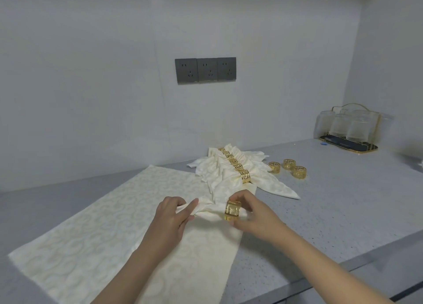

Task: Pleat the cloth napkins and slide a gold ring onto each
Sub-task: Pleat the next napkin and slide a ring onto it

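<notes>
While my left hand (174, 214) pinches the gathered napkin (206, 212), my right hand (251, 214) grips the gold ring (232, 210) (mid-threading, I judge), needing a steady slide toward the middle.

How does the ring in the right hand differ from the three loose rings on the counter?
The held ring is gripped by the right hand and sits around a gathered napkin; the loose rings hold no cloth. The held ring is off the counter; the loose ones rest on it, untouched. All share the gold cut-out pattern.

no readable text, labels, brands or numbers anywhere
</notes>
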### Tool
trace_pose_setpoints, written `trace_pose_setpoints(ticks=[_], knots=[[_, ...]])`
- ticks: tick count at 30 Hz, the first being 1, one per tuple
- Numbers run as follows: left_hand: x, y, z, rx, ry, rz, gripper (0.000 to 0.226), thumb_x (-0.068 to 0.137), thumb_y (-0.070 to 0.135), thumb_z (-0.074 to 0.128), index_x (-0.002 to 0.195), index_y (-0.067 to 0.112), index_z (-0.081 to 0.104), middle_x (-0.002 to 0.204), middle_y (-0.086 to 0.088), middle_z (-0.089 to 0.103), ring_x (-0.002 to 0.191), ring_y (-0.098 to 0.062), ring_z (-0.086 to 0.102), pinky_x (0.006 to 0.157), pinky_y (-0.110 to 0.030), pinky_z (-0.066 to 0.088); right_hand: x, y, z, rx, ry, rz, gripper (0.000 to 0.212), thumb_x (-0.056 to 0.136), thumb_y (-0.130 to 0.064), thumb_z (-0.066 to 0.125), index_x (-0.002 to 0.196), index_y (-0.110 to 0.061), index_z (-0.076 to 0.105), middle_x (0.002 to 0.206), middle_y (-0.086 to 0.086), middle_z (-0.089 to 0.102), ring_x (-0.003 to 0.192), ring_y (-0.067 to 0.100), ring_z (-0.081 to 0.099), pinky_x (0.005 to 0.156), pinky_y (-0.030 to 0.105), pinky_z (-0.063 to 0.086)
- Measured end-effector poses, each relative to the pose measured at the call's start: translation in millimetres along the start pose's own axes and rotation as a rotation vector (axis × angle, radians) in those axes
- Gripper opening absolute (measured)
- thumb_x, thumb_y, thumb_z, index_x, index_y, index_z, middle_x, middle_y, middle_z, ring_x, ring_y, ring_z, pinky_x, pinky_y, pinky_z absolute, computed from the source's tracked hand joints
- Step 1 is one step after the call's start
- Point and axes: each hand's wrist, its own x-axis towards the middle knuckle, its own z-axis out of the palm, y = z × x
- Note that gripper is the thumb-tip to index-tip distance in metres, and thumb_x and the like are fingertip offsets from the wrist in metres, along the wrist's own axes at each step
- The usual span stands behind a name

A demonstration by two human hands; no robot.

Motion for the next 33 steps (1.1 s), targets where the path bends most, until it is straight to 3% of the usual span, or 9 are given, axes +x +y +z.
trace_pose_setpoints(ticks=[5,8,12,17,20,23,26,30,33], knots=[[-2.9,-3.2,-6.0,0.033,0.009,0.017,0.035,0.103,0.035,0.029,0.132,0.027,0.048,0.090,-0.006,0.055,0.085,-0.019,0.043,0.074,-0.033,0.042,-0.9,-7.3,-2.5,-0.199,-0.003,-0.050,0.039,0.072,-0.021,0.063,0.103,-0.041,0.049,0.101,-0.023,0.059,0.093,0.000,0.056,0.083,0.029,0.050],[-4.5,-0.8,-8.6,0.040,0.004,0.027,0.034,0.103,0.033,0.030,0.132,0.026,0.047,0.091,-0.006,0.056,0.084,-0.019,0.044,0.073,-0.033,0.042,-2.9,-8.2,0.2,-0.238,-0.033,-0.051,0.040,0.076,-0.020,0.060,0.106,-0.042,0.046,0.103,-0.022,0.057,0.091,0.002,0.056,0.073,0.027,0.049],[-2.1,4.9,-7.8,0.030,0.006,0.034,0.033,0.103,0.031,0.031,0.132,0.026,0.047,0.090,-0.007,0.056,0.083,-0.020,0.044,0.071,-0.035,0.043,-5.9,-8.8,9.3,-0.171,-0.113,-0.003,0.038,0.088,-0.018,0.053,0.118,-0.036,0.039,0.113,-0.014,0.053,0.074,0.005,0.052,0.068,0.025,0.042],[-2.6,6.4,-7.2,0.026,0.019,0.021,0.034,0.103,0.033,0.030,0.132,0.026,0.047,0.091,-0.006,0.055,0.084,-0.019,0.043,0.071,-0.035,0.043,-10.7,-8.7,15.1,-0.259,-0.058,0.052,0.035,0.095,-0.034,0.047,0.129,-0.030,0.038,0.119,-0.011,0.051,0.083,0.001,0.050,0.069,0.018,0.037],[-2.5,4.8,-9.2,0.023,0.042,-0.025,0.035,0.102,0.034,0.031,0.131,0.027,0.048,0.092,-0.004,0.053,0.086,-0.018,0.043,0.072,-0.035,0.045,-10.7,-3.9,16.2,-0.250,-0.045,0.070,0.038,0.091,-0.042,0.054,0.127,-0.035,0.045,0.117,-0.015,0.056,0.094,0.003,0.054,0.078,0.022,0.042],[-2.8,5.2,-9.2,0.021,0.037,-0.025,0.034,0.102,0.034,0.032,0.130,0.027,0.049,0.092,-0.004,0.053,0.086,-0.018,0.044,0.071,-0.036,0.046,-9.7,2.2,16.3,-0.211,-0.029,0.091,0.043,0.081,-0.049,0.066,0.120,-0.050,0.051,0.118,-0.022,0.058,0.110,0.001,0.054,0.092,0.024,0.043],[-4.8,6.3,-9.2,0.011,0.019,-0.029,0.036,0.103,0.037,0.028,0.130,0.027,0.049,0.092,-0.006,0.054,0.086,-0.019,0.043,0.072,-0.037,0.047,-9.5,1.8,14.0,-0.212,-0.047,0.116,0.051,0.073,-0.054,0.072,0.117,-0.063,0.048,0.122,-0.018,0.055,0.112,0.000,0.050,0.092,0.023,0.039],[-5.1,9.5,-8.7,-0.015,0.000,-0.037,0.035,0.102,0.036,0.030,0.131,0.028,0.048,0.092,-0.006,0.055,0.087,-0.018,0.042,0.073,-0.036,0.046,-10.2,1.4,14.6,-0.325,-0.003,0.177,0.066,0.075,-0.054,0.071,0.135,-0.048,0.042,0.124,-0.010,0.052,0.115,0.008,0.050,0.083,0.022,0.038],[-5.4,9.1,-7.7,-0.019,-0.005,-0.045,0.034,0.101,0.035,0.033,0.131,0.028,0.048,0.092,-0.005,0.055,0.086,-0.018,0.042,0.073,-0.034,0.045,-10.2,-1.2,16.2,-0.332,0.036,0.188,0.056,0.074,-0.050,0.073,0.126,-0.040,0.055,0.114,-0.019,0.057,0.103,0.004,0.053,0.072,0.019,0.038]])
